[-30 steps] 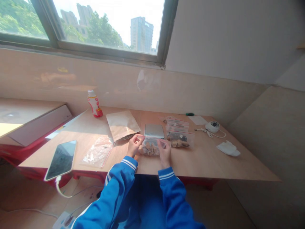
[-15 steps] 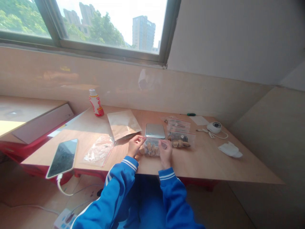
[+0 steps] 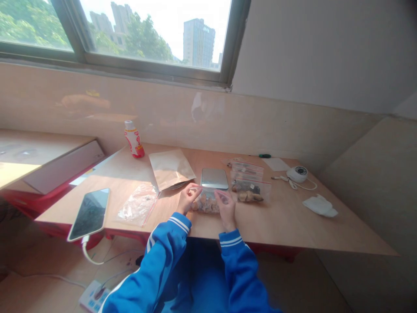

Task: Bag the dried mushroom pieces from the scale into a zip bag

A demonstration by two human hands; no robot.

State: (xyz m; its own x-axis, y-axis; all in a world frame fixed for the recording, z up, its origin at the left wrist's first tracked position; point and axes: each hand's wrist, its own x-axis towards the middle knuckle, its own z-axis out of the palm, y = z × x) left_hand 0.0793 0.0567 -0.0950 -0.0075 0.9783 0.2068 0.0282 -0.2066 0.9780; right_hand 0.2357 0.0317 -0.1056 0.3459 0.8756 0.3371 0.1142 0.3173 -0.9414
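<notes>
A small clear zip bag point(image 3: 206, 202) with brown chunks inside lies on the wooden table point(image 3: 286, 221) just in front of me. My left hand point(image 3: 186, 198) pinches the bag's top edge at its left end. My right hand point(image 3: 225, 206) grips the same edge at the right end. Both arms wear blue sleeves with white stripes. Right behind the bag sits a flat silver scale point(image 3: 214, 178).
Further filled zip bags point(image 3: 249, 191) lie right of the scale. A brown paper pouch point(image 3: 170, 168), an empty clear bag point(image 3: 138, 204), a phone point(image 3: 89, 213) on a cable and a small bottle point(image 3: 133, 140) lie to the left. A white round device point(image 3: 297, 173) and crumpled tissue point(image 3: 319, 205) are at the right.
My head has shifted, so the scene sits slightly differently in view. Both hands stay on the bag's top edge with only small finger movements.
</notes>
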